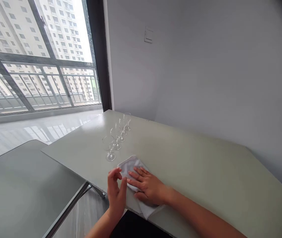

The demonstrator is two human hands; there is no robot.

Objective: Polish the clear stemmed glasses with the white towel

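Note:
A white cloth lies folded near the front edge of the pale table, one corner hanging toward the edge. My right hand rests flat on it, fingers spread, pressing it to the tabletop and hiding its middle. Just left of the cloth is my left hand, its fingers loosely curled and the thumb apart, with nothing visible in it. Its fingertips are close to the cloth's left edge; whether they touch it I cannot tell. Beyond both hands, several clear stemmed glasses stand upright in a row, the nearest glass closest to my left hand.
The pale table runs along a grey wall with a switch plate. At lower left, a lower grey table stands beside it, with metal legs showing between. Large windows are behind at left.

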